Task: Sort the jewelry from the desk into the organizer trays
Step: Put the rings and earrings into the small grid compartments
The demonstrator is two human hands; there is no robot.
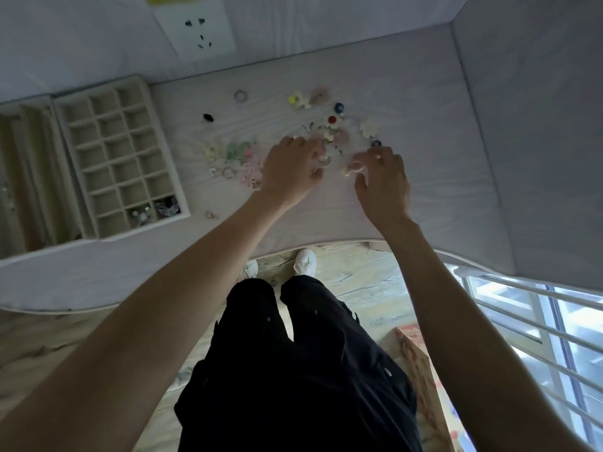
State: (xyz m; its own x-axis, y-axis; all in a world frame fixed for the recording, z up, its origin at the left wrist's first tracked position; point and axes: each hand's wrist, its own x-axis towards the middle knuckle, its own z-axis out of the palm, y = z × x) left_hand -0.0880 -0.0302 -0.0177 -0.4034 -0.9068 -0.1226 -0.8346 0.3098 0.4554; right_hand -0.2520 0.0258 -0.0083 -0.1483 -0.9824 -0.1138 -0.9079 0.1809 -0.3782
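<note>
Just above the middle of the frame, I have both hands down over the scattered jewelry (326, 132) on the pale desk (424, 125). My left hand (290, 169) lies palm-down with its fingers curled into the pile; they seem to pinch something small and pale, but blur keeps me from telling for sure. My right hand (385, 182), a little apart to the right, hovers with fingers loosely bent, its fingertips at a pale ring-like piece (354, 168); I cannot tell whether it grips it. Beyond the hands lie flower-shaped pieces, a red bead (332, 119) and a blue bead (338, 108). Left of the left hand sits a green and pink cluster (239, 158). At the left of the frame lies the gridded organizer tray (107, 151), with a few pieces in its lower right compartments. A wall socket (199, 27) shows at the top.
</note>
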